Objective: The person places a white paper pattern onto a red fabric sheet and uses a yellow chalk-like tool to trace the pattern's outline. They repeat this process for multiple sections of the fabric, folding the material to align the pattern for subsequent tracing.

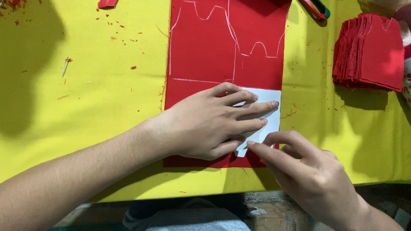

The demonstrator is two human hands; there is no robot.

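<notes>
Both hands on white paper template [267, 112]: left hand [209, 124] pressed flat, fingers spread; right hand [308, 171] fingertips pinching its lower edge; slippage over chalk-marked red felt sheet [205, 55] could skew placement.

A matt red felt-like fabric sheet [214, 55], chalk-marked, is laid on a matt yellow cloth table cover [85, 107] flecked with red lint. A smooth white paper template [267, 111] is seen on it. A stack of cut red felt pieces [370, 51] looks soft and fuzzy-edged.
</notes>
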